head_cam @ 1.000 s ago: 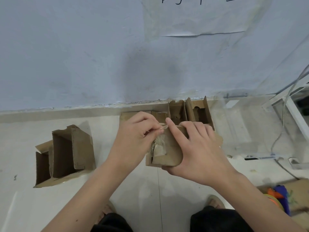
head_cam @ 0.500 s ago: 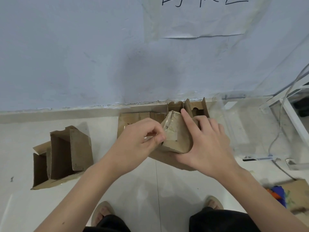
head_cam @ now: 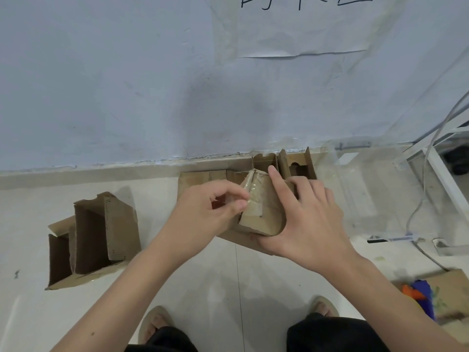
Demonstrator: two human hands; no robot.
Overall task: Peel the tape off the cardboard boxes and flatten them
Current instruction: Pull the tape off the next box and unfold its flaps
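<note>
A small brown cardboard box (head_cam: 261, 212) with clear tape across its top is held above the floor at centre. My right hand (head_cam: 304, 219) grips it from the right, index finger stretched along its upper edge, thumb under its lower side. My left hand (head_cam: 213, 209) pinches a strip of clear tape (head_cam: 247, 196) at the box's left edge between thumb and fingertips. Behind it, opened cardboard boxes (head_cam: 297, 166) stand against the wall on flat cardboard (head_cam: 200, 177).
An opened cardboard box (head_cam: 96, 237) with upright flaps stands on the tiled floor at left. A white frame and cables (head_cam: 436, 174) are at right, with clear plastic sheeting beside them. Cardboard with blue and orange items (head_cam: 426, 295) lies at lower right. My feet show at the bottom.
The box has been turned so its taped end points up toward the wall. My left hand shifted slightly left and down, pulling on the tape at the box's left edge.
</note>
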